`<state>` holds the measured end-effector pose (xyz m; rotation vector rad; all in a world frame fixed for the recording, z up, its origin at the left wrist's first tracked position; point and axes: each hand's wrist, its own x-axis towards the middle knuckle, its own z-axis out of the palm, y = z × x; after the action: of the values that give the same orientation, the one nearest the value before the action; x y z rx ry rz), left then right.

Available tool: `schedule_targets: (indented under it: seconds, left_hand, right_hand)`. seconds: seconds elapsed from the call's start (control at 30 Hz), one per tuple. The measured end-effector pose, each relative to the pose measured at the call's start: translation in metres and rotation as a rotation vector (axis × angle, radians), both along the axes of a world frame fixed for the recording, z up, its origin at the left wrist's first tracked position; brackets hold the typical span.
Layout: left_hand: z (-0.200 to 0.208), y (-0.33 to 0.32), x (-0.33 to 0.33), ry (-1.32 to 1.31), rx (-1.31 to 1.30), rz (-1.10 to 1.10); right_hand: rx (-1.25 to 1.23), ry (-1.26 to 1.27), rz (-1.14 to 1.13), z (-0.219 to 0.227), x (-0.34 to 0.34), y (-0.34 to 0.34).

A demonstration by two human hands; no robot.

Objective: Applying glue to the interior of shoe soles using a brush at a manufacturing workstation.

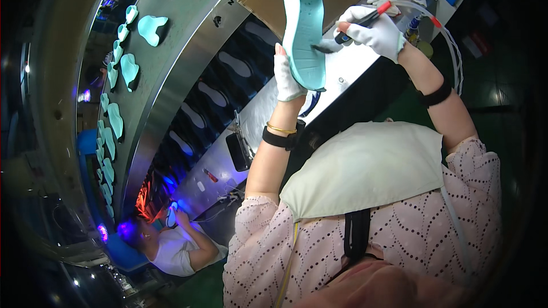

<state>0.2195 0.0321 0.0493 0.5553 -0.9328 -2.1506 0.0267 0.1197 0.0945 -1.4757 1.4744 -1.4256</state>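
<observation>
In the head view, the left fingers [281, 64] grip a mint shoe sole [305, 23] upright; right of them, the right fingers [357, 32] clasp a brush [342, 38], bristles against the sole's inner face. Brushing appears under way, extent unclear; more mint pieces [151, 29] dot the belt [180, 8] farther left.

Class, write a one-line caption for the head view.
Gloved left hand holds a turquoise shoe sole; gloved right hand holds a brush at its inner face.
</observation>
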Motion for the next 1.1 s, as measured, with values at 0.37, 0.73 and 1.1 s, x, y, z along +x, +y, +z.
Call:
schedule_targets:
  seconds: [0.37,0.73,1.1]
  left_hand:
    - [0.008,0.005,0.001,0.055,0.040,-0.092]
    - [0.027,-0.017,-0.003,0.091,-0.002,-0.109]
    - [0.143,-0.159,-0.119,0.070,-0.250,0.100]
  right_hand:
    - [0.017,-0.642,-0.053,0.001,0.009,-0.020]
    - [-0.483,-0.219,0.085,0.000,-0.019,-0.035]
    - [-0.546,0.211,-0.241,0.055,-0.031,0.019]
